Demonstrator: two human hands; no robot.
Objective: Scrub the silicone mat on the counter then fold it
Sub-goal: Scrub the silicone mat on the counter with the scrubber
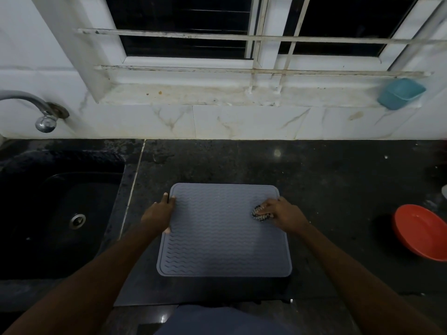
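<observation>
A grey silicone mat (222, 235) with wavy ridges lies flat on the dark counter (326, 180), its near edge at the counter's front. My left hand (158, 215) rests on the mat's left edge, fingers spread along it and thumb near the lower part. My right hand (283, 213) grips a small dark striped scrubber (260, 213) and presses it on the mat near the upper right corner.
A black sink (60, 213) with a metal drain lies to the left, with a tap (43, 112) above it. A red bowl (423, 233) sits on the counter at the far right. A teal container (400, 93) stands on the window sill.
</observation>
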